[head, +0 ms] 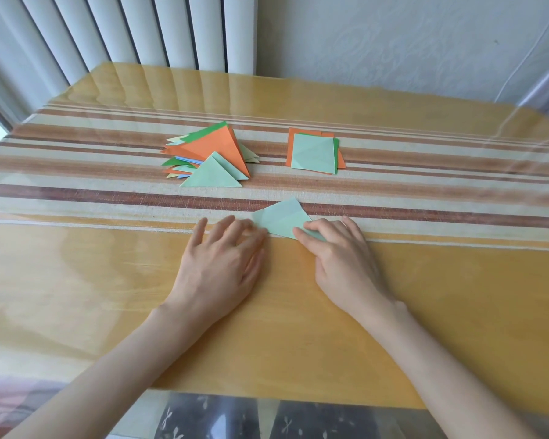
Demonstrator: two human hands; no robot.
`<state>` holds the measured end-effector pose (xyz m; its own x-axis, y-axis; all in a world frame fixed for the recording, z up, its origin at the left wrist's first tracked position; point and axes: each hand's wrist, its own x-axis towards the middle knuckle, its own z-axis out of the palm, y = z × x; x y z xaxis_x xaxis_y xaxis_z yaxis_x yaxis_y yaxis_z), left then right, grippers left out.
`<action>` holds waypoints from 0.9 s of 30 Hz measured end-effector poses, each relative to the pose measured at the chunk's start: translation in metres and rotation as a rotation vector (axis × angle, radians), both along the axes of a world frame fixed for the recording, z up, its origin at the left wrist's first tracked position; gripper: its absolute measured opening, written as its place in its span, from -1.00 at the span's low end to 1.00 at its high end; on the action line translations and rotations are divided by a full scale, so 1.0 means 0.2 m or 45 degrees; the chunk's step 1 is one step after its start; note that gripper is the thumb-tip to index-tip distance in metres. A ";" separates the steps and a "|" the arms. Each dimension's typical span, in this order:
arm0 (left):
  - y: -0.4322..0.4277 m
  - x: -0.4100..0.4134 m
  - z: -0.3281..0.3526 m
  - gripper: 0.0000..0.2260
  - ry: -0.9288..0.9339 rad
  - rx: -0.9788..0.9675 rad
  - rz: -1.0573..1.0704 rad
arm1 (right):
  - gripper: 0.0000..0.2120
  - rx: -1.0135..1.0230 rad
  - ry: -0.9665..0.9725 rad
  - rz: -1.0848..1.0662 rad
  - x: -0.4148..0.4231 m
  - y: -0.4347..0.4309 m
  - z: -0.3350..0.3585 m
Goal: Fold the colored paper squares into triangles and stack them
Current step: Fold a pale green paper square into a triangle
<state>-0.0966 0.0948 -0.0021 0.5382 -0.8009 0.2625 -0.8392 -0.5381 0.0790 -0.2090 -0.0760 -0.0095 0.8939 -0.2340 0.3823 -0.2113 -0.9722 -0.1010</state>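
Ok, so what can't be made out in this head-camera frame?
All in the head view:
Light green paper: its near corner is hidden under the right hand; whether it is pinching or pressing cannot be told.
Pile of triangles: lower ones covered by the orange triangle, count unclear.
Stack of squares: the top light green square covers the rest, count unclear.
Left hand: fingertips blurred, contact with the paper uncertain.

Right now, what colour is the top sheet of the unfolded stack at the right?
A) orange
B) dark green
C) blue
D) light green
D: the top square is light green; other colours only peek out from beneath its edges.
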 end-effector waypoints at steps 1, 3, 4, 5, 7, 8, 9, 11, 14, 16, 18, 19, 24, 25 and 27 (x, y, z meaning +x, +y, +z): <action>0.01 0.01 0.00 -0.60 -0.012 0.016 0.021 | -0.51 -0.001 -0.002 0.005 0.00 0.00 0.00; 0.02 0.01 0.01 -0.59 -0.015 0.008 0.079 | -0.51 0.009 -0.006 0.017 0.00 0.00 0.00; 0.02 0.01 0.01 -0.60 -0.002 -0.016 0.116 | -0.51 0.014 -0.015 0.023 0.00 0.00 0.00; 0.02 0.01 0.01 -0.60 0.030 -0.059 0.162 | -0.50 0.021 -0.025 0.030 0.00 0.00 0.00; -0.01 0.02 0.01 -0.60 0.175 -0.172 0.270 | -0.50 0.048 -0.047 0.035 0.01 0.01 0.00; -0.04 0.02 0.01 -0.59 0.269 -0.219 0.323 | -0.49 0.061 -0.055 0.033 0.01 0.01 0.00; -0.06 0.03 0.01 -0.58 0.351 -0.249 0.374 | -0.49 0.067 -0.058 0.032 0.01 0.01 0.01; -0.12 0.04 0.00 -0.59 0.423 -0.272 0.428 | -0.49 0.074 -0.061 0.028 0.01 0.02 0.01; -0.19 0.02 0.01 -0.69 0.440 -0.330 0.385 | -0.57 0.107 -0.078 0.035 -0.01 0.04 0.00; -0.21 0.03 0.01 -0.75 0.493 -0.367 0.337 | -0.62 0.122 -0.082 0.060 -0.02 0.05 0.00; -0.22 0.04 0.01 -0.79 0.552 -0.401 0.278 | -0.65 0.208 -0.118 0.085 0.00 0.03 0.02; -0.22 0.05 0.01 -0.81 0.579 -0.426 0.245 | -0.67 0.301 -0.156 0.075 0.02 0.00 0.04; -0.21 0.07 0.01 -0.83 0.604 -0.487 0.102 | -0.61 0.723 0.030 0.022 0.16 -0.19 0.17; -0.21 0.07 0.01 -0.82 0.610 -0.489 0.060 | -0.55 0.785 0.117 0.038 0.19 -0.19 0.19; -0.21 0.09 0.03 -0.79 0.646 -0.501 -0.012 | -0.54 0.837 0.213 0.067 0.23 -0.16 0.21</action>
